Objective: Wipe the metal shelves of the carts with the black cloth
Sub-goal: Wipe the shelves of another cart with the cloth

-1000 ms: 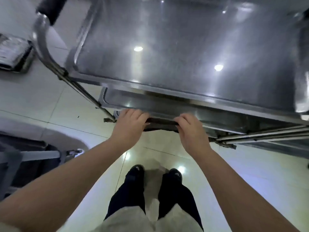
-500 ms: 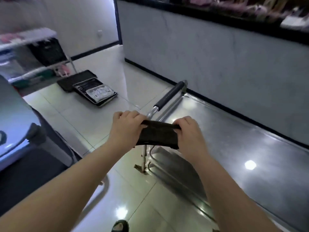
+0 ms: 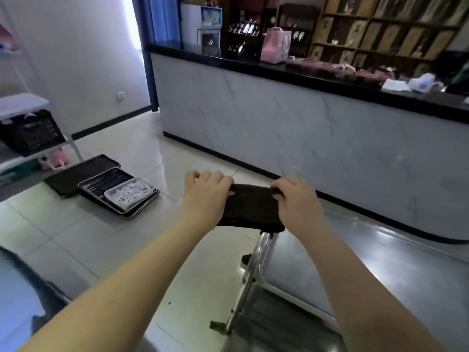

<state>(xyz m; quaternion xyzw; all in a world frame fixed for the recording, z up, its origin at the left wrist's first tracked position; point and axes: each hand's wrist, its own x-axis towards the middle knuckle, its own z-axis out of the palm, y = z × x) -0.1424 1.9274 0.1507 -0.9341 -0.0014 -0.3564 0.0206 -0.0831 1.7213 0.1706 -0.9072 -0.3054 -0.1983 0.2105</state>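
Both hands have come up from the cart's low edge of 1 second ago. The left hand [image 3: 205,196] and right hand [image 3: 297,201] each pinch an end of the folded black cloth [image 3: 251,209], holding it taut in the air over the left end of the shiny grey metal cart shelf [image 3: 355,270] without touching it. Wiping is paused, probably for a refold before the next pass.

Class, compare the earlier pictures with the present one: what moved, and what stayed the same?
The left hand and right hand raised the black cloth from low beside the cart to above its top shelf. Both still grip the cloth's ends, stretched between them; nothing released.
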